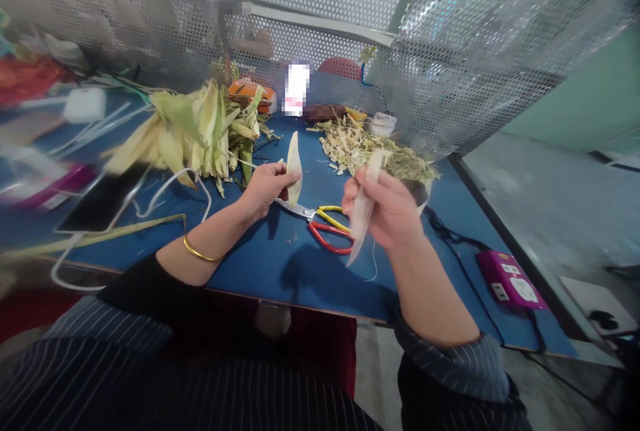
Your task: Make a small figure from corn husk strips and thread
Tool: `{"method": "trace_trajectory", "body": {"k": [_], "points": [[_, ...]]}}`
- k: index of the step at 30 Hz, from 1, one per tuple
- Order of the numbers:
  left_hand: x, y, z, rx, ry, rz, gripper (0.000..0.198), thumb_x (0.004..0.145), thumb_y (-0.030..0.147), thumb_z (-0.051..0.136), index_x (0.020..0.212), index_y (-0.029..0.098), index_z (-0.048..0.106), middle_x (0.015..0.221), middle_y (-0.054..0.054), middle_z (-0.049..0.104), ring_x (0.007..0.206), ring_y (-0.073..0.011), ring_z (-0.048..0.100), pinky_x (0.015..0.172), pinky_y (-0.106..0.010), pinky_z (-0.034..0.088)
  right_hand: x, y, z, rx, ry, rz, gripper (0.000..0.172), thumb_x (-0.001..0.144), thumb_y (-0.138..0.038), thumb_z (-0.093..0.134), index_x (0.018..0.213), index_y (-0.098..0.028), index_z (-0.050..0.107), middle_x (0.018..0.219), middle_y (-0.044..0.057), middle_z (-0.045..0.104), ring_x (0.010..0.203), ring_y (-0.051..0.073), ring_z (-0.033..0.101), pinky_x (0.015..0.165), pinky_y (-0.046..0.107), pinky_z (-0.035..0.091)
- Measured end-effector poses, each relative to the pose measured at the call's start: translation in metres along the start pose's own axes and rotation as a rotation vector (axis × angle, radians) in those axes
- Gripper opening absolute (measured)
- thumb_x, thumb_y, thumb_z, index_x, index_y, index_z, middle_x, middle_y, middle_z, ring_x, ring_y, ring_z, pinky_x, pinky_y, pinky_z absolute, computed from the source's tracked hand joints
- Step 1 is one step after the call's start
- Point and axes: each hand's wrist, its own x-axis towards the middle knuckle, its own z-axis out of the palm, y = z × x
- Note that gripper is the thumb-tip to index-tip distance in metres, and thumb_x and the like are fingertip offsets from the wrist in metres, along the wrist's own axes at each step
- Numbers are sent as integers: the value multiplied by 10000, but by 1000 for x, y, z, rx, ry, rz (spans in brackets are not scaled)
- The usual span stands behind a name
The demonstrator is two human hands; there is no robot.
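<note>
My left hand [269,186] pinches a pale, pointed piece of corn husk [294,163], held upright over the blue table [255,264]. In my right hand [393,208] is another pale strip of corn husk [367,201], slanting down past the fingers. Scissors [306,212] with one yellow and one red handle lie on the table between my hands, their blades partly behind the left hand. Behind the left hand rests a big bunch of corn husks [195,128]. A heap of husk scraps [350,144] lies behind the right hand.
A phone [103,201] with a white cable [200,191] lies at the left. A purple power strip [510,278] with black cords sits near the right edge. A perforated screen [310,11] stands along the back, with a bright, blurred-out upright object [296,88] before it.
</note>
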Motion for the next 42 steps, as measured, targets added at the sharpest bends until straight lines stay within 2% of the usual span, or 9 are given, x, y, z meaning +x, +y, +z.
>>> {"method": "trace_trajectory", "body": {"k": [3,7,11,15,22,28,31,37,42], "points": [[-9,3,6,-16,-67,16,213,670,326,727,744,146,639,667,-14,634,516,-95,537,476,-236,414,11,21,4,1,86,82,220,753,-342,685,829,-211,525,648,-47,539,511,95,541,465,226,414],[-19,2,15,6,-124,21,189,688,314,709,742,151,632,664,-11,608,540,-89,523,490,-229,416,16,38,7,39,177,169,240,770,-390,679,854,-191,573,556,-96,383,385,26,291,362,179,247],[-27,3,23,42,-182,59,191,708,316,689,706,144,605,602,21,549,493,-62,446,452,-204,355,14,46,13,10,109,159,286,769,-439,686,801,-183,561,532,-103,326,391,22,213,352,180,161],[-32,7,27,84,-175,61,176,701,271,686,674,133,581,594,21,540,501,-59,440,464,-197,353,14,52,16,-32,81,137,294,724,-381,743,760,-196,517,506,-113,301,397,23,184,366,191,114],[-29,4,23,46,-248,53,175,718,284,679,669,147,582,609,23,547,523,-65,471,482,-197,379,15,54,11,-70,139,126,256,717,-357,732,728,-181,545,473,-108,322,407,33,203,397,205,145],[-28,3,24,-45,-267,16,169,751,309,649,690,152,636,644,12,591,552,-78,508,528,-213,429,17,52,13,-146,182,24,212,716,-333,718,782,-170,598,704,-22,586,606,87,486,599,231,404],[-29,2,25,-9,-235,21,158,761,286,631,675,152,630,639,7,588,560,-81,510,529,-215,425,16,52,13,-237,197,-5,183,728,-318,704,766,-171,602,662,-36,547,577,76,444,571,222,377],[-30,2,26,8,-200,8,160,755,294,650,686,152,629,657,-8,591,575,-94,520,539,-232,436,14,52,13,-289,186,80,204,759,-366,677,760,-177,600,502,-85,394,434,46,246,415,207,208],[-30,0,27,-128,-255,-81,154,762,281,650,698,146,617,666,-11,599,573,-94,538,559,-240,448,15,52,12,-209,146,92,225,757,-383,688,801,-170,629,547,-60,471,447,46,313,417,198,260]]}}
